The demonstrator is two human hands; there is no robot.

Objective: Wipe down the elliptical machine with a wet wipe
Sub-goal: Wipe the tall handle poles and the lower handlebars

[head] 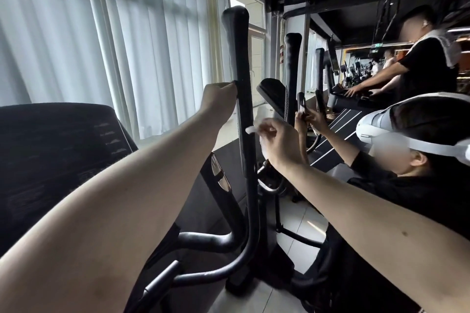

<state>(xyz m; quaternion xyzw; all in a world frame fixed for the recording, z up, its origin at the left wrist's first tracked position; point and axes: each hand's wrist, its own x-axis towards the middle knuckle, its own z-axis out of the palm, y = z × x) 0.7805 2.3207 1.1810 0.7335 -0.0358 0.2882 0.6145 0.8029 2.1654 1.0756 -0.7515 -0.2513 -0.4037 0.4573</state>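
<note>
Head: L hand (218, 95) grips handlebar (239, 46), R hand's (279, 140) wipe (250, 130) at edge.

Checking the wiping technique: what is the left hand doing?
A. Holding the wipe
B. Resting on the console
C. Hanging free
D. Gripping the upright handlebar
D: the left hand grips the upright handlebar, while the right hand holds the wet wipe beside it.

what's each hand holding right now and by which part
The left hand grips the black handlebar midway up its upright shaft. The right hand pinches a bunched white wipe in its fingertips, at the same bar lower down.
</note>
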